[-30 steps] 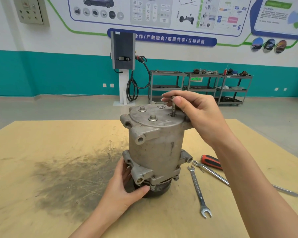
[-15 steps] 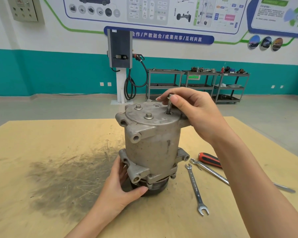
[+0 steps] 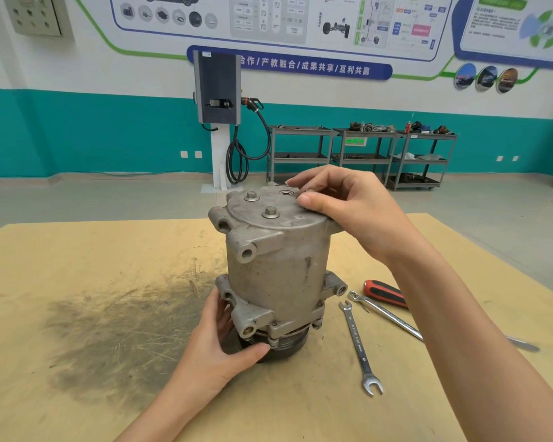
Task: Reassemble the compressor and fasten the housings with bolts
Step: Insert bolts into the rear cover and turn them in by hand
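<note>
The grey metal compressor stands upright on the wooden table, its black pulley end down. Two bolts sit seated in the top housing, and an empty port hole shows behind them. My right hand rests on the top's right edge, thumb and fingertips pinched together low over a bolt that they hide. My left hand grips the compressor's lower end, with its thumb curled round the pulley.
Two combination wrenches and a red-handled screwdriver lie on the table right of the compressor, under my right forearm. A dark greasy smear covers the table's left middle. Shelving carts and a charging post stand far behind.
The bolt that stood tall between my right fingers has sunk into the housing, and my fingertips now sit down at the top surface. My left hand has kept its hold.
</note>
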